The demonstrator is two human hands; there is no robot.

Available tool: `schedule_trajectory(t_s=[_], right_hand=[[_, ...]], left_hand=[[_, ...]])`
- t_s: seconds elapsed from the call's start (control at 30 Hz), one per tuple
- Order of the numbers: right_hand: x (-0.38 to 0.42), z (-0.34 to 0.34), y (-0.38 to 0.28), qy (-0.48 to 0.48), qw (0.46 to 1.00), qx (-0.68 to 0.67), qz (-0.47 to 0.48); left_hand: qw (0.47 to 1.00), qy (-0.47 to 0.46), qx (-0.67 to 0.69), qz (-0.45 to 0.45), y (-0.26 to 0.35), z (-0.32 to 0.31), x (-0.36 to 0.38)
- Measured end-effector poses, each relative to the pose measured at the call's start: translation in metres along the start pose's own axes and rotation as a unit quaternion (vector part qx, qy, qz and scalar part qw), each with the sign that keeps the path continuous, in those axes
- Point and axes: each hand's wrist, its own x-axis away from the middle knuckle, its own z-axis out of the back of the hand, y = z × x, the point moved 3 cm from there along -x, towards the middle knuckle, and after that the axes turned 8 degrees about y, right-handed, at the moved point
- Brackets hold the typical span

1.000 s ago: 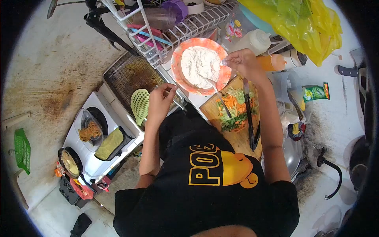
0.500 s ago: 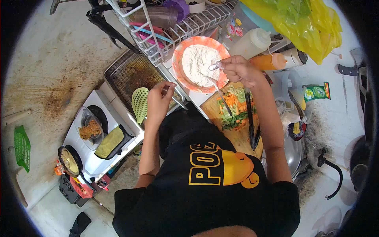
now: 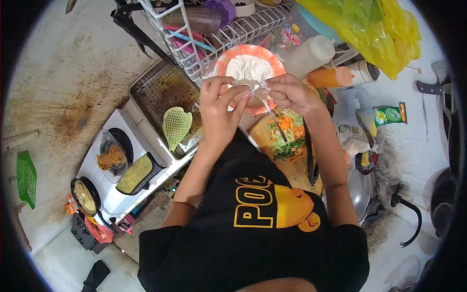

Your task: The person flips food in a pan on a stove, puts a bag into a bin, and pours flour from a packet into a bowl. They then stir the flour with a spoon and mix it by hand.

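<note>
An orange-rimmed bowl [image 3: 223,62] of white flour [image 3: 247,67] stands at the top centre, with a spoon [image 3: 270,113] leaning over its near edge. Above the bowl, my left hand [image 3: 221,100] and my right hand [image 3: 292,95] meet, both closed by their fingertips on a small clear plastic packet [image 3: 255,85]. Its contents are too small to make out. Just below my right hand, shredded carrot and greens [image 3: 290,135] lie on a wooden board [image 3: 287,170], beside black tongs [image 3: 310,155].
A green slotted turner [image 3: 177,127] rests on the wire-racked tray [image 3: 151,92] at the left. Farther left is a white stove [image 3: 104,163] with pans. Squeeze bottles [image 3: 311,56] and a yellow bag [image 3: 374,29] are at the upper right. A white wire rack [image 3: 233,31] stands behind the bowl.
My left hand has moved up and right to the bowl and now pinches the packet with my right hand. The green turner is no longer behind my left hand and shows whole.
</note>
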Motion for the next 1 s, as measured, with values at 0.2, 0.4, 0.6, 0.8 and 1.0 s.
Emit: schedule_trajectory(t_s=[0.2,0.4,0.6,0.8,1.0], right_hand=[[0.004,-0.007,-0.004,0.028,0.999,0.034,0.023],[0.003,-0.007,-0.004,0.001,1.000,0.017,0.016],[0.005,-0.006,-0.004,0.008,1.000,0.025,0.013],[0.006,-0.007,-0.004,0.003,0.999,0.026,0.022],[0.006,-0.010,-0.004,0.012,0.999,0.028,0.017]], left_hand=[[1.000,-0.012,-0.001,-0.001,-0.001,-0.003,-0.002],[1.000,0.006,-0.013,-0.025,0.000,-0.004,-0.005],[0.998,-0.003,-0.027,-0.051,0.002,-0.005,-0.007],[0.997,-0.004,-0.040,-0.064,0.002,-0.007,-0.007],[0.997,-0.002,-0.037,-0.075,0.001,-0.010,-0.006]])
